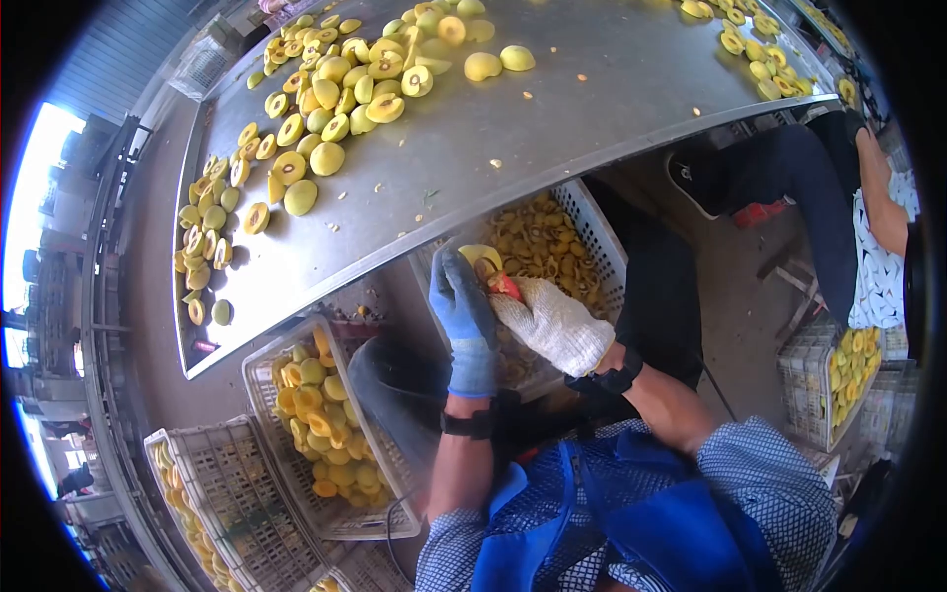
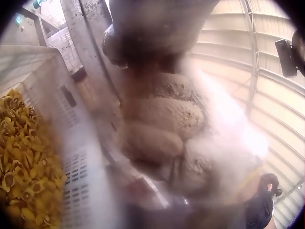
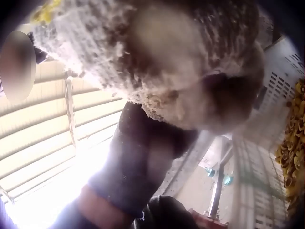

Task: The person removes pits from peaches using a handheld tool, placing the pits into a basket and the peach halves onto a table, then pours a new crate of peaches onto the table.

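Observation:
My left hand (image 1: 462,301), in a blue glove, holds a yellow-green fruit half (image 1: 479,256) over a white crate (image 1: 595,229). In a white knit glove, my right hand (image 1: 554,324) grips a small red-handled tool (image 1: 505,286) right against the fruit. The tool's working end is hidden, so I cannot tell its kind. In the left wrist view, blurred gloved fingers (image 2: 159,119) curl in beside the crate. The white glove (image 3: 143,57) fills the top of the right wrist view, with the other glove (image 3: 147,148) below it. Scooped yellow fruit pieces (image 1: 543,247) lie in the crate.
Many halved fruits (image 1: 335,89) lie on the metal table (image 1: 473,148), whose edge runs just beyond my hands. Left of my leg stands a crate of yellow halves (image 1: 321,424), with another crate (image 1: 222,483) beside it. A seated person's leg (image 1: 789,187) is at the right.

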Action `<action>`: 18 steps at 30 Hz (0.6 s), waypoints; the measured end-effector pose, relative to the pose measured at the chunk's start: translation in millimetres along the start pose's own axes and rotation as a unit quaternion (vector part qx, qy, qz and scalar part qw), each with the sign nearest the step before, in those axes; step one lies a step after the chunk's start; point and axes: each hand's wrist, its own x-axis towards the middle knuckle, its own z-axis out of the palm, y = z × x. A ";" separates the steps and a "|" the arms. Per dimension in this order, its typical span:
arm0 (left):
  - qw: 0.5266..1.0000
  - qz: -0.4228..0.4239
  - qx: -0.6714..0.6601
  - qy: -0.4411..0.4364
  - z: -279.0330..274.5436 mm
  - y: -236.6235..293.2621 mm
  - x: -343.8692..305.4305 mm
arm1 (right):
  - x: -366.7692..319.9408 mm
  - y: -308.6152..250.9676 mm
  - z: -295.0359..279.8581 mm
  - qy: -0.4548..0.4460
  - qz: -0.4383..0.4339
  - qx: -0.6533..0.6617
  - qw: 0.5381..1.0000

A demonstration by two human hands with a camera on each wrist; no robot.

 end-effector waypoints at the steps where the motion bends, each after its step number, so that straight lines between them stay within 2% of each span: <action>1: 1.000 0.012 0.013 -0.013 -1.6 -1.6 0.7 | -1.4 -1.3 -0.6 -0.002 0.006 0.004 1.000; 5: 0.998 0.034 0.044 -0.026 0.1 -1.7 1.6 | -4.6 2.9 8.8 0.033 0.003 0.008 0.999; 8: 0.999 -0.021 -0.036 -0.001 1.8 -3.9 -1.2 | -2.9 4.5 12.4 0.061 -0.041 0.059 0.996; 11: 0.999 0.044 0.021 0.002 4.9 -3.7 -4.5 | -1.5 13.0 13.7 0.054 -0.060 0.084 0.993; 14: 0.999 0.030 0.025 -0.007 6.4 3.1 -4.3 | -1.2 7.6 3.8 0.015 -0.022 0.001 1.000; 17: 0.999 0.014 0.026 -0.046 -1.3 -5.2 0.8 | -4.4 3.3 0.9 0.006 0.020 0.006 1.000; 18: 0.998 0.018 0.035 -0.050 -1.8 -5.1 2.1 | -4.0 7.0 2.2 0.009 -0.003 0.006 1.000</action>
